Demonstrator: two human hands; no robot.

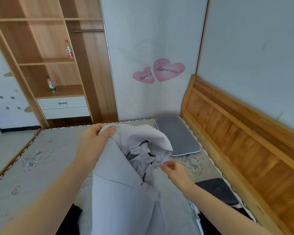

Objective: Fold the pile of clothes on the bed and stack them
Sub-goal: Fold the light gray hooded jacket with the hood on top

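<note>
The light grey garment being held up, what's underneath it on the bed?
Under the light grey garment, dark clothing pokes out at both lower sides on the mattress. What lies directly beneath is covered.

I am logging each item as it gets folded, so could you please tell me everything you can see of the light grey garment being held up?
The light grey garment looks like soft woven cloth with thin black piping and a collar-like fold near its middle. It is unfolded and bunched, lifted above the bed. The left hand grips its top edge, and the right hand pinches it by the piping. Its lower part hangs towards the camera.
</note>
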